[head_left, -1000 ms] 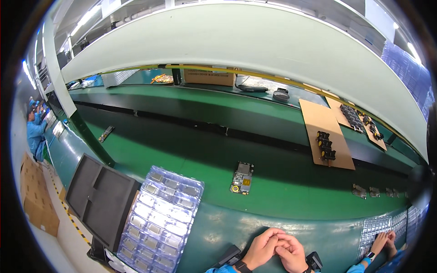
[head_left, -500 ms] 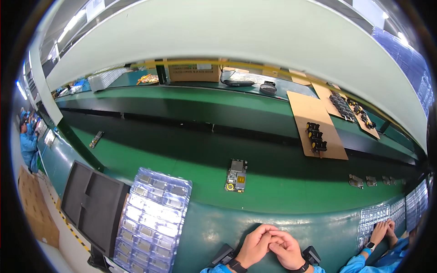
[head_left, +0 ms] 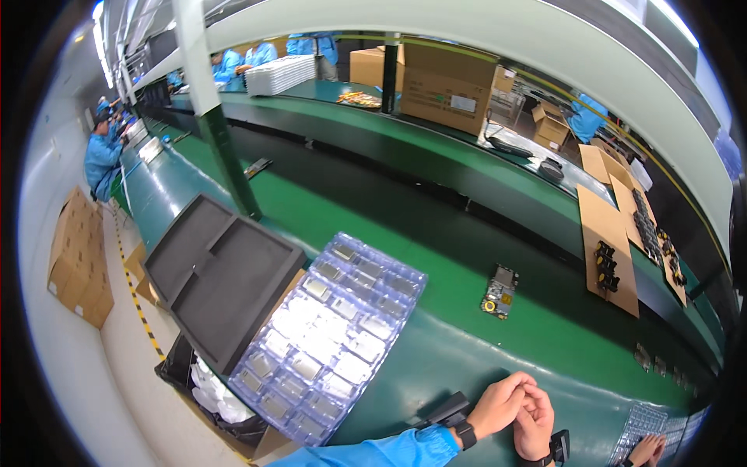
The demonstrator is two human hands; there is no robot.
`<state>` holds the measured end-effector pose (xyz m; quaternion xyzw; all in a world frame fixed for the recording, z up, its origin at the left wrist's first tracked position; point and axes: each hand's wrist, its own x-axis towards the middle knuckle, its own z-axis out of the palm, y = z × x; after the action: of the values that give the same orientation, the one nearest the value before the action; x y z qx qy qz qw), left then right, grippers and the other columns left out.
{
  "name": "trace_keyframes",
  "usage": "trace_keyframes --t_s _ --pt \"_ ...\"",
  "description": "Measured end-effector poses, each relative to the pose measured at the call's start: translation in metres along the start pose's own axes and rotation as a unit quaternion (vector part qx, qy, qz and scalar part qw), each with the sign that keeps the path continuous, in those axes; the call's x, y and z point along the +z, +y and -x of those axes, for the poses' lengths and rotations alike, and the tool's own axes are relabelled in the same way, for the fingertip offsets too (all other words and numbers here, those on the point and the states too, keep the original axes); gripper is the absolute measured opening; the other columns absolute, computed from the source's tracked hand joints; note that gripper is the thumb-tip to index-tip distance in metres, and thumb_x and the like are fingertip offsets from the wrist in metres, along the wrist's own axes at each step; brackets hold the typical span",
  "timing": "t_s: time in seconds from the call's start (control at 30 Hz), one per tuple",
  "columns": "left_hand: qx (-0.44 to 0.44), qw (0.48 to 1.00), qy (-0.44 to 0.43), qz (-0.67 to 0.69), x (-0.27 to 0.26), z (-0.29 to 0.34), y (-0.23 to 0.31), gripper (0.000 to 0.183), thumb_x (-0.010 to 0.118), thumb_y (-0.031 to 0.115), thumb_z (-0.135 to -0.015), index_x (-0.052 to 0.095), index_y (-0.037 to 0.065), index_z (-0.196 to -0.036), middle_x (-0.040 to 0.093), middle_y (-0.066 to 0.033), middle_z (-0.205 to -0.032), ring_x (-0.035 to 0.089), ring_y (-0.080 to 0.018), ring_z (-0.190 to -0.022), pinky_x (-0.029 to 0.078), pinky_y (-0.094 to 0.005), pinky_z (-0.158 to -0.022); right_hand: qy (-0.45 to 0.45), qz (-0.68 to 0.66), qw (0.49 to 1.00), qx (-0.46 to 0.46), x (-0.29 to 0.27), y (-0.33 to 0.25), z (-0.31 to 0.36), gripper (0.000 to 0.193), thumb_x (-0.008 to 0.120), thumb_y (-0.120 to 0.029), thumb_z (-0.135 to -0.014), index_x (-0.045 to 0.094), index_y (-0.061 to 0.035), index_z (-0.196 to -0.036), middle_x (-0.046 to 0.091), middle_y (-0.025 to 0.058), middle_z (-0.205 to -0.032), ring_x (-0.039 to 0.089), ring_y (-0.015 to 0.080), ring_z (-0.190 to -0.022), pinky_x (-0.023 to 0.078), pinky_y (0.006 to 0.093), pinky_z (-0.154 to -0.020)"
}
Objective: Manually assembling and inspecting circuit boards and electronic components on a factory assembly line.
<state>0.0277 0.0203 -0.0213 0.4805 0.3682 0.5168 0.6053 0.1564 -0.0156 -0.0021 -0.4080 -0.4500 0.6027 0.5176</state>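
My left hand point(head_left: 503, 403) and my right hand point(head_left: 535, 420) rest clasped together on the near edge of the green bench point(head_left: 436, 366), each wrist with a black band. Neither holds anything. A small circuit board point(head_left: 499, 290) lies on the green conveyor belt point(head_left: 366, 233) beyond my hands, apart from them. To my left a clear blister tray point(head_left: 331, 335) with several small silver parts in its pockets hangs over the bench edge.
A black foam tray point(head_left: 218, 276) lies left of the blister tray over a bin with white bags point(head_left: 214, 393). Cardboard sheets point(head_left: 607, 249) carry small parts at right. Boxes point(head_left: 443, 78) stand behind. People in blue work far left. Another person's hands point(head_left: 646, 450) show at lower right.
The view has swung left and down: the trays now sit centre-left and my clasped hands appear lower right. The hands stay clasped together.
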Motion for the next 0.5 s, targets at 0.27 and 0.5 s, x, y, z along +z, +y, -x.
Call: trace_keyframes --t_s 0.27,0.5 --pt "0.049 0.999 -0.003 0.013 0.002 0.001 0.001 0.026 0.039 0.019 -0.103 0.057 0.001 -0.108 0.066 -0.0165 -0.093 0.065 -0.0255 -0.084 0.051 -0.0354 -0.077 0.050 0.184 0.977 -0.092 0.035 -0.009 0.009 0.054 0.065 -0.005 -0.089 0.045 -0.0001 -0.139 0.064 0.0064 -0.109 0.061 0.0115 -0.098 0.048 0.0258 -0.086" --pt "-0.032 0.973 -0.043 0.226 -0.002 -0.013 -0.019 0.071 0.022 0.063 -0.102 0.057 0.003 -0.113 0.061 -0.0071 -0.099 0.060 -0.0146 -0.084 0.051 -0.0303 -0.079 -0.003 0.423 0.848 -0.319 0.100 -0.051 0.016 0.031 0.063 -0.001 -0.083 0.060 0.0024 -0.114 0.058 0.0101 -0.102 0.055 0.0194 -0.093 0.045 0.0301 -0.085"
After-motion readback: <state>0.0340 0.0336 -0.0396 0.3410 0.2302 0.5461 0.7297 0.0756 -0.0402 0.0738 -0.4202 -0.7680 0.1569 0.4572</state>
